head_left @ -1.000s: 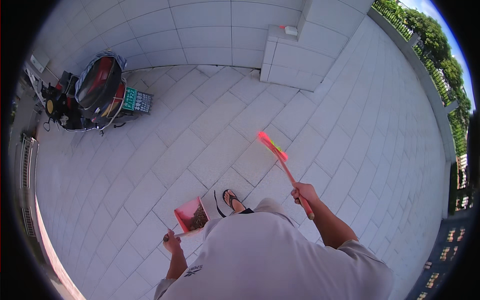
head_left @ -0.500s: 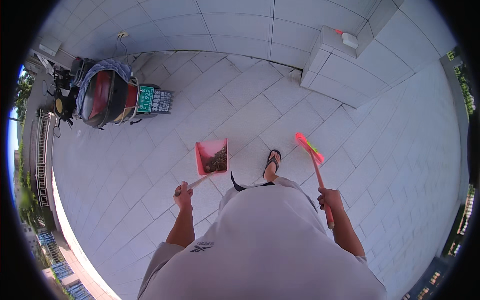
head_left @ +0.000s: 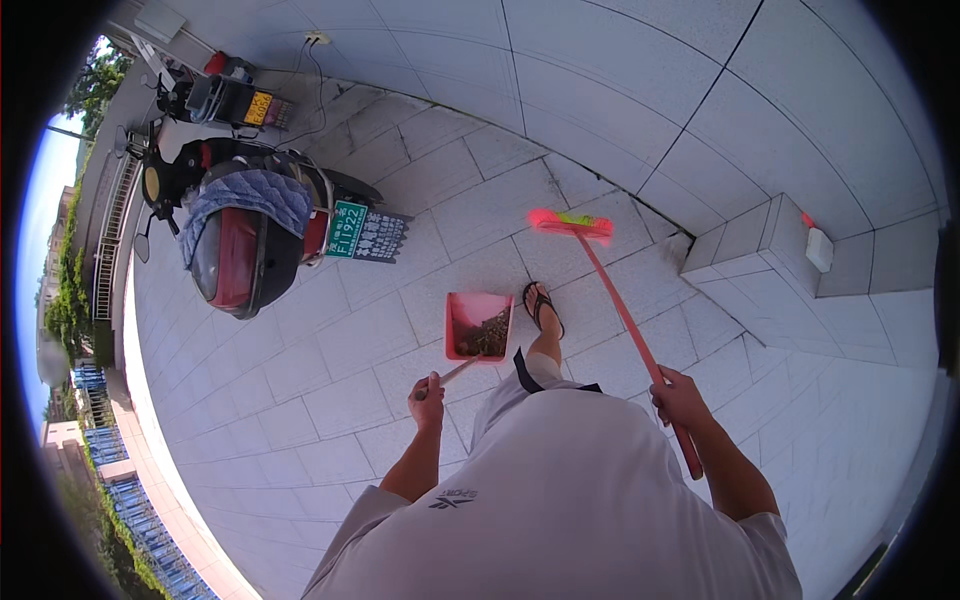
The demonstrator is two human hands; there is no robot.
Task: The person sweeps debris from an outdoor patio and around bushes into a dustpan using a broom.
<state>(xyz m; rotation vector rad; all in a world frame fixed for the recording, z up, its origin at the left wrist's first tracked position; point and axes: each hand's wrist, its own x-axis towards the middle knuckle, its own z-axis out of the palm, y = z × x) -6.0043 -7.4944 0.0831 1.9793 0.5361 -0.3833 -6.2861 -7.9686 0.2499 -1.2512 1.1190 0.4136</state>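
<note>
My left hand is closed on the pale handle of a pink dustpan, which holds dark dry debris and sits low in front of me. My right hand grips a long pink broom handle; the broom's pink and yellow-green bristle head lies on the paving, up and to the right of the dustpan. My sandalled foot is just beside the dustpan.
A scooter with a cloth over its red and black rear box stands at left, a second one beyond it. A tiled wall runs across the back to a ledge bearing a small white object. A railing borders the left.
I have turned leftward and moved nearer the scooters and wall; a second scooter has come into view. The broom head has swung higher in view, toward the wall, and the dustpan has moved forward with me.
</note>
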